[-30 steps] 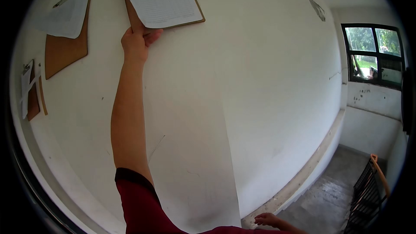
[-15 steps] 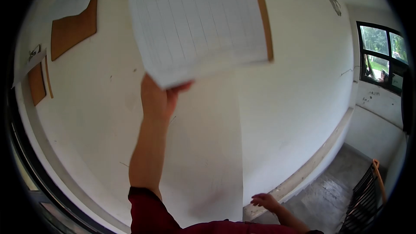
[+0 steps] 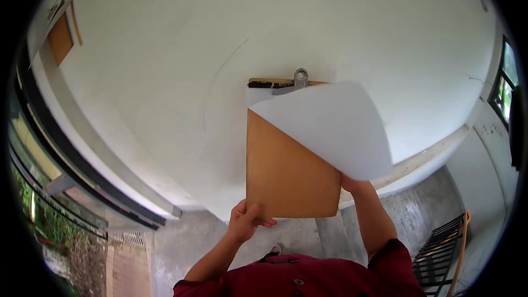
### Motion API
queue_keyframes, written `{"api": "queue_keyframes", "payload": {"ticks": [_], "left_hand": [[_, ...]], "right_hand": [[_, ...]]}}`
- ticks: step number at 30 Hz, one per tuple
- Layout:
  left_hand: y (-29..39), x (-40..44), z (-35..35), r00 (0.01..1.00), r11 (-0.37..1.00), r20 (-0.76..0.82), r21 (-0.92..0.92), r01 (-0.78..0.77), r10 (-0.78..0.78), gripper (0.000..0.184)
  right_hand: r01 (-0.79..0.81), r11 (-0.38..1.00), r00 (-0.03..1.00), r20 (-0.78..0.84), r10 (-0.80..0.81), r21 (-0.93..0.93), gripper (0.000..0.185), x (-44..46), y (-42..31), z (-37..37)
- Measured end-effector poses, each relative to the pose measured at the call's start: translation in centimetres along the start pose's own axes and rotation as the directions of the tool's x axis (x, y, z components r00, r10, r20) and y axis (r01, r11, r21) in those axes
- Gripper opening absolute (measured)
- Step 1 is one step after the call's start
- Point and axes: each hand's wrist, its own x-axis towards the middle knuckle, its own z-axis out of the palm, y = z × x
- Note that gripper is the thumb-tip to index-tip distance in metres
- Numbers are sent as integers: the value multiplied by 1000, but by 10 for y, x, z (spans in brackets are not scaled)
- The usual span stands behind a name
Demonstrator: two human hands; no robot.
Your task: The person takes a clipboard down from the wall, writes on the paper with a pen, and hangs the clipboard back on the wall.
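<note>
The clipboard (image 3: pixel 291 181) has come down from high up, and now we have it low in front of us. Our right hand (image 3: pixel 352 183) was off by itself before, and now it has come up to the clipboard's right side. The paper (image 3: pixel 338 132) hung down over the board, and now it has flipped over to the right, so lots of brown board shows.

Our left hand (image 3: pixel 247 223) is closed on the bottom left corner, with the thumb on the front. Our right hand is at the right edge, just under the paper's low corner. Its fingers are hidden, so we can't tell how far they are bent or how tightly they hold.

The silver clip (image 3: pixel 300 80) is at the top of the clipboard, and the paper's top end is under it. The clipboard is in front of the white wall (image 3: pixel 165 88), and its bottom edge is close to our red shirt (image 3: pixel 313 278).

Up on the left, a small brown board (image 3: pixel 60 41) hangs on the wall. Below us is the gray floor (image 3: pixel 190 247). A black railing (image 3: pixel 440 247) is low on the right, and a window (image 3: pixel 504 91) is above it.
</note>
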Motion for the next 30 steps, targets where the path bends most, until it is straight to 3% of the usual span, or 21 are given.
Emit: {"api": "queue_keyframes", "payload": {"ticks": [3,4,5,6,9,13,14,17,18,19,21,25,30], "left_hand": [[-14,-45,-43,995,997,-82,-57,44,-49,43],[-15,-58,-56,989,995,-136,-97,37,-50,48],[-13,-72,-68,981,990,-190,-138,24,-50,53],[-5,-87,-81,992,990,-96,-121,70,-82,72],[18,-122,-112,987,983,-159,-180,-38,9,84],[59,-188,-166,897,991,-437,-135,0,-59,90],[58,-204,-185,894,990,-447,-139,-31,-35,93],[66,-262,-209,865,989,-501,-102,-104,39,89],[71,-275,-221,795,959,-601,-169,-226,82,82],[80,-292,-229,768,968,-634,-123,-220,93,75],[91,-321,-241,710,980,-694,-29,-199,124,64],[85,-371,-241,658,964,-749,-109,-243,81,46],[47,-358,-207,571,896,-818,-201,-397,69,39]], "right_hand": [[83,940,993,108,-50,-330,42,-26,-1,69],[228,752,955,292,-49,-619,49,-25,-2,86],[-145,938,980,86,180,-316,57,-32,0,119],[-129,905,964,163,211,-404,63,-38,12,134],[-39,810,917,300,262,-586,71,-52,58,178],[113,762,820,493,291,-638,77,-72,113,268],[115,781,793,531,301,-614,78,-78,129,288],[134,810,709,627,323,-570,80,-102,169,335],[176,797,681,656,325,-578,79,-103,182,357],[210,787,653,682,329,-580,79,-110,195,378],[64,848,607,695,385,-526,78,-120,218,409],[-301,858,481,711,513,-415,76,-134,246,437],[-321,814,295,766,571,-483,74,-118,276,440]]}}
